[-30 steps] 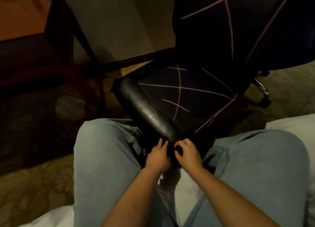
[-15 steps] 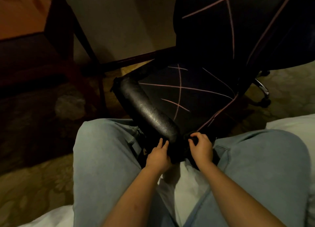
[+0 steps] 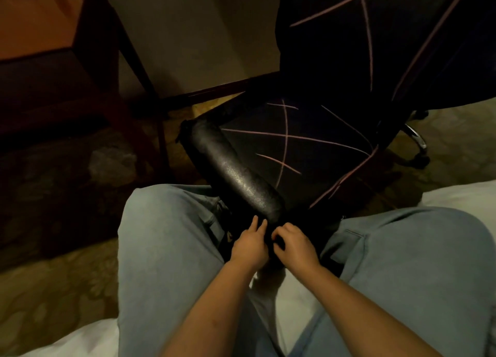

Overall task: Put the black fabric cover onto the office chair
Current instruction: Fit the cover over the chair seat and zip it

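Note:
The office chair (image 3: 241, 179) stands right in front of my knees, and its bare black leather front edge shows. A black fabric cover (image 3: 295, 147) with thin pink lines lies over the seat and the backrest. The cover's front hem hangs down between my knees. My left hand (image 3: 251, 245) holds that hem just below the leather edge, two fingers pointing up. My right hand (image 3: 294, 242) sits beside it, fingers curled and pinching the same dark hem. The fabric under my hands is too dark to make out.
I sit on a white bed (image 3: 461, 195) with my knees in light jeans (image 3: 166, 249) on either side of the chair. A dark wooden table (image 3: 88, 69) stands at the left. The chair's chrome base (image 3: 417, 139) shows at the right. Patterned carpet covers the floor.
My right hand went out to the right along the hem half a second ago and has come back next to my left hand. The left hand has barely moved.

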A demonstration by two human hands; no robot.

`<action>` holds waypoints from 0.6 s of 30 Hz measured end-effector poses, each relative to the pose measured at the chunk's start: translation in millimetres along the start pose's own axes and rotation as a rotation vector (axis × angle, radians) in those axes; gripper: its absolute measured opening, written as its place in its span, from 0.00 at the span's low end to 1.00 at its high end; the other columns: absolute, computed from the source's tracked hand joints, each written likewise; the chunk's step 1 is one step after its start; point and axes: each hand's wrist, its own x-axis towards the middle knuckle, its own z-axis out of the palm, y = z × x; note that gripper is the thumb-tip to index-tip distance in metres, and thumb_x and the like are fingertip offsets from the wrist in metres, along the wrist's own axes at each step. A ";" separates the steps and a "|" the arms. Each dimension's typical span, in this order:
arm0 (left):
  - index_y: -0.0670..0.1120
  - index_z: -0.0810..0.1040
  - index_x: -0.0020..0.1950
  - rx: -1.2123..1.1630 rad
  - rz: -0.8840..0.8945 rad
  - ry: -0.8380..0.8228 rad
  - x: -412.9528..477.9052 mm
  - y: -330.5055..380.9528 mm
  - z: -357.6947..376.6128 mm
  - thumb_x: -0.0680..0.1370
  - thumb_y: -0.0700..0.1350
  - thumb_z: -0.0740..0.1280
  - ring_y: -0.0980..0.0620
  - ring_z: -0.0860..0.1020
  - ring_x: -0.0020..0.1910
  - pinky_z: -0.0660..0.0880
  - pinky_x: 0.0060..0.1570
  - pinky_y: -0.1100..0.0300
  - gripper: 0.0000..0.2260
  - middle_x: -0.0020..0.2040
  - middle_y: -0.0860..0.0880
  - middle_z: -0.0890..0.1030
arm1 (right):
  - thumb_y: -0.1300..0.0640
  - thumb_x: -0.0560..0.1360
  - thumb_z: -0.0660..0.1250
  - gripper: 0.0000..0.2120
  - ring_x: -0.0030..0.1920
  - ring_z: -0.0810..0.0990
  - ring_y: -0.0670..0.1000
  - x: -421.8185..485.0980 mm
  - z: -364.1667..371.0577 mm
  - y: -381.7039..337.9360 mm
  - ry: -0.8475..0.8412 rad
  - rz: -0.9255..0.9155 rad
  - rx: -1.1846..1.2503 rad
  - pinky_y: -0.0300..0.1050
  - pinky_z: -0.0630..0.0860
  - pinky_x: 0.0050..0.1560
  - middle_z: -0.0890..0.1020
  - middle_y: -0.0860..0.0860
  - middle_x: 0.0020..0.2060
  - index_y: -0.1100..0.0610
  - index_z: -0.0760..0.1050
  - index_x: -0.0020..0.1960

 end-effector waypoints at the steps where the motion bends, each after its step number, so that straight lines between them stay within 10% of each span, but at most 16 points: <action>1: 0.51 0.50 0.80 0.002 -0.001 -0.003 -0.3 -0.1 -0.3 0.80 0.42 0.58 0.41 0.66 0.71 0.70 0.64 0.49 0.30 0.80 0.48 0.46 | 0.60 0.71 0.69 0.07 0.51 0.76 0.53 2.4 -2.9 1.4 0.051 0.007 0.029 0.44 0.72 0.48 0.77 0.52 0.45 0.55 0.78 0.48; 7: 0.50 0.51 0.80 -0.035 0.017 -0.010 -1.1 0.1 -3.6 0.79 0.43 0.59 0.38 0.65 0.71 0.68 0.66 0.46 0.30 0.80 0.47 0.47 | 0.63 0.72 0.69 0.05 0.47 0.77 0.56 19.6 -35.2 25.5 0.416 0.357 0.185 0.46 0.73 0.44 0.76 0.55 0.46 0.57 0.76 0.47; 18: 0.47 0.52 0.80 0.022 0.003 0.012 4.5 3.7 1.5 0.81 0.44 0.56 0.40 0.66 0.71 0.67 0.65 0.48 0.28 0.80 0.43 0.49 | 0.58 0.74 0.69 0.11 0.53 0.76 0.55 6.2 -13.9 16.8 0.106 0.149 0.048 0.47 0.74 0.49 0.75 0.53 0.51 0.55 0.75 0.56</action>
